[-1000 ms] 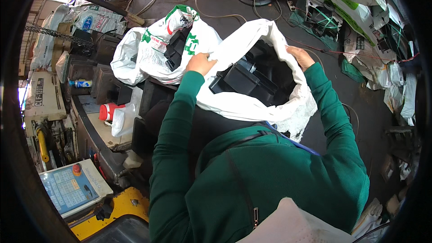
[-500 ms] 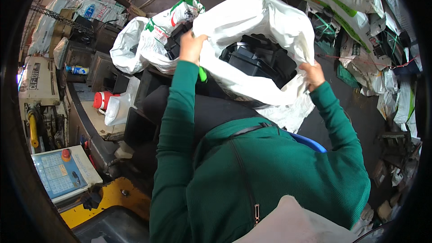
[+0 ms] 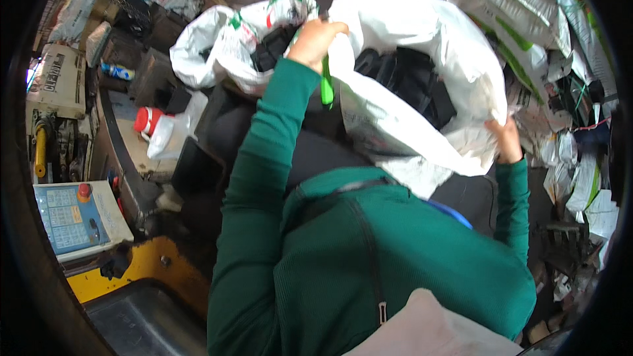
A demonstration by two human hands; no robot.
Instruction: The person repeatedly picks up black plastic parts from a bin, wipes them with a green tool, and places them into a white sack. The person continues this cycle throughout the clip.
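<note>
1. Head view is showing a person in a green sweater gripping the large white sack (image 3: 422,79) by its rim: the left hand (image 3: 315,38) is clamping the near-left edge beside a green strap (image 3: 326,86), and the right hand (image 3: 506,140) is pinching the right edge, so the hands are standing well apart and stretching the mouth open.
2. Black plastic parts (image 3: 412,82) are already lying inside the sack, which is looking partly filled; judging by this, the holding-open is under way, while closing or moving it is not yet done.
3. Left of the sack, a second white bag (image 3: 224,46) is also holding dark pieces.
4. The sack's bottom is being hidden behind the person's chest, the fingers are curling out of sight over the rim, and the parts' exact kind is hard to make out.
</note>
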